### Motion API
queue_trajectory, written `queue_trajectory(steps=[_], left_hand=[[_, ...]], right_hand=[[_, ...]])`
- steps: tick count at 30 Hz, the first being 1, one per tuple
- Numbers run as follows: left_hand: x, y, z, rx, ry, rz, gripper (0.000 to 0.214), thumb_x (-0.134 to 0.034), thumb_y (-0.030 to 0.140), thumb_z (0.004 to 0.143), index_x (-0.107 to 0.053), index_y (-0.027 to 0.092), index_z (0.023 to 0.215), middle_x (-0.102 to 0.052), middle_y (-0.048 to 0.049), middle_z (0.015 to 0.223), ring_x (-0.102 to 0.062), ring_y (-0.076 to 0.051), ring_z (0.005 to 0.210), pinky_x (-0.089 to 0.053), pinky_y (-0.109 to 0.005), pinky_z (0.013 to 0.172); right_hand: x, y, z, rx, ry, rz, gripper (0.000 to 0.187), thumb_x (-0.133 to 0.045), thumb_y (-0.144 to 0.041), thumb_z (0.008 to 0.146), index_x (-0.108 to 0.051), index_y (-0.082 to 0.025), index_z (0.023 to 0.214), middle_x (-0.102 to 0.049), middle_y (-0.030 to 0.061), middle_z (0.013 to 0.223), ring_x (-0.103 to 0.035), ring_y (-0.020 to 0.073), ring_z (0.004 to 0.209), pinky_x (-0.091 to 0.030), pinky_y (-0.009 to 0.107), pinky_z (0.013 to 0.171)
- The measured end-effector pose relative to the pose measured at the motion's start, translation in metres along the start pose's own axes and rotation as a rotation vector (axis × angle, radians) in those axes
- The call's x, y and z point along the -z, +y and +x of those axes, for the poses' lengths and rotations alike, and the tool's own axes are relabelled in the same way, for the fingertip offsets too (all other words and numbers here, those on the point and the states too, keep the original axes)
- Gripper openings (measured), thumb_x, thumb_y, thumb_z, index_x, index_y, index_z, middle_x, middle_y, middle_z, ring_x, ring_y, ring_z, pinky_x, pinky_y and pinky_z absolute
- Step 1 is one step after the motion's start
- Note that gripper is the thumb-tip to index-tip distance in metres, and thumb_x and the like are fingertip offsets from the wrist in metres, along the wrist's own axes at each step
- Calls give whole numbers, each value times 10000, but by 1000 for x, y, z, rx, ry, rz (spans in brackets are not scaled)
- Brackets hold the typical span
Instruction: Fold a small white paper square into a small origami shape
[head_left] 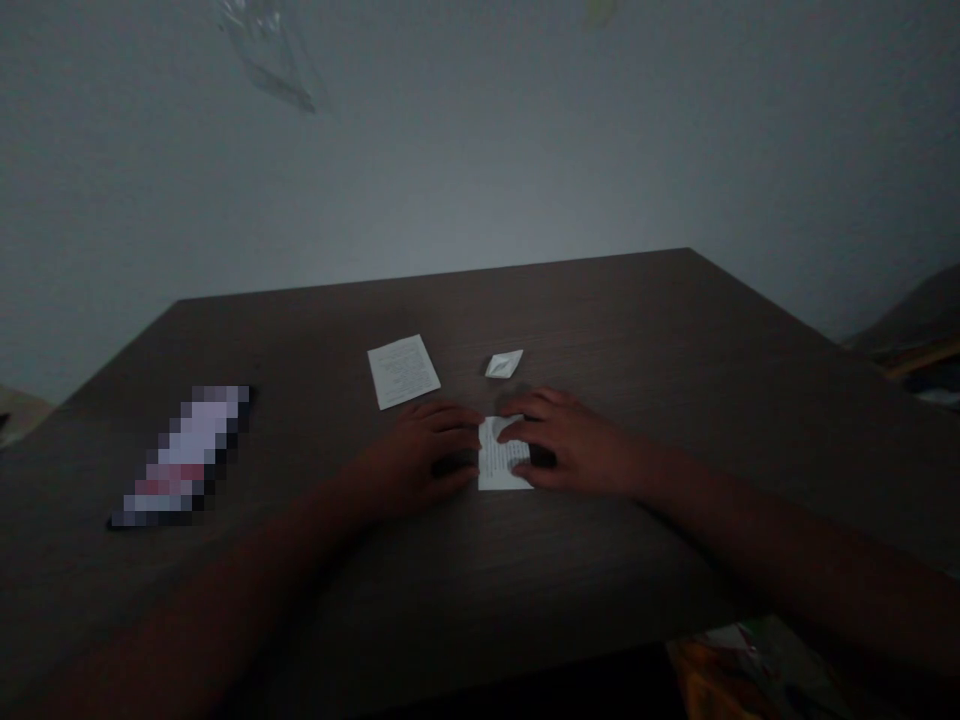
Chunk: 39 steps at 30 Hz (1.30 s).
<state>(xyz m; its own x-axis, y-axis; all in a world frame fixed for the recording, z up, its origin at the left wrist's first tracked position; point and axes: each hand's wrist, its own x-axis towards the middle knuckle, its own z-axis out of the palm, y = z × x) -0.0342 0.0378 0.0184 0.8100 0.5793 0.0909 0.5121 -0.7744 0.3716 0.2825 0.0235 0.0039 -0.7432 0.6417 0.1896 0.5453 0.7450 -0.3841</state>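
A small square of printed paper [495, 470] lies flat on the dark wooden table [600, 330], between my two hands. The fingertips of my left hand [427, 450] touch its left edge, with the thumb apart from the fingers. My right hand [562, 435] rests over the paper's right side, fingers spread and covering part of the print. Neither hand grips anything. Just beyond them sits a small folded white paper piece [503, 364]. Behind my left hand is a larger square of printed paper [404, 371], lying flat.
On the left of the table lies a phone [187, 450] with its lit screen blurred out. A pale wall [480, 150] rises behind the table's far edge, with a clear plastic bag [270, 60] hanging on it. Colourful items [720, 665] show below the front edge.
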Motion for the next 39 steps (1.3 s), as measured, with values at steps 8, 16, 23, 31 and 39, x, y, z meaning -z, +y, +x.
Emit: queue_trajectory(steps=[8, 16, 23, 31, 39], left_hand=[[4, -20, -11, -146, -93, 15, 294, -779, 214, 1144, -909, 308, 1390, -716, -102, 1761, -534, -393, 1766, -484, -657, 1446], [13, -7, -6, -201, -122, 40, 255, -755, 161, 1129, -930, 297, 1254, -759, -70, 1711, -557, -335, 1748, -405, -597, 1507], [15, 1, -2, -215, -133, 47, 227, -725, 99, 1139, -903, 239, 1155, -790, -105, 1645, -559, -340, 1747, -383, -624, 1511], [13, -3, -3, -180, -135, 27, 244, -764, 117, 1126, -931, 265, 1226, -619, -110, 1854, -491, -387, 1797, -431, -647, 1480], [14, 0, -2, -202, -136, 22, 253, -748, 94, 1129, -932, 253, 1199, -721, -101, 1754, -517, -333, 1787, -346, -581, 1533]], right_hand=[[-2, -1, -2, -2, 10, -20, 393, -814, -319, 1145, -820, -186, 1515, -744, 215, 1652, -656, 415, 1579, -504, 670, 1347], [-5, 0, -4, -15, 25, -48, 478, -827, -368, 1142, -783, -209, 1591, -725, 203, 1681, -633, 419, 1591, -517, 654, 1337], [-12, -7, -3, -40, -12, -124, 645, -790, -425, 1175, -651, -245, 1778, -620, 214, 1818, -547, 458, 1668, -496, 690, 1336], [-15, -17, -1, -82, -63, -216, 611, -646, -479, 1248, -601, -280, 1824, -527, 193, 1911, -510, 491, 1709, -491, 735, 1335], [-14, -24, 2, -160, -103, -229, 617, -645, -493, 1253, -595, -284, 1831, -498, 194, 1931, -500, 499, 1719, -482, 751, 1342]])
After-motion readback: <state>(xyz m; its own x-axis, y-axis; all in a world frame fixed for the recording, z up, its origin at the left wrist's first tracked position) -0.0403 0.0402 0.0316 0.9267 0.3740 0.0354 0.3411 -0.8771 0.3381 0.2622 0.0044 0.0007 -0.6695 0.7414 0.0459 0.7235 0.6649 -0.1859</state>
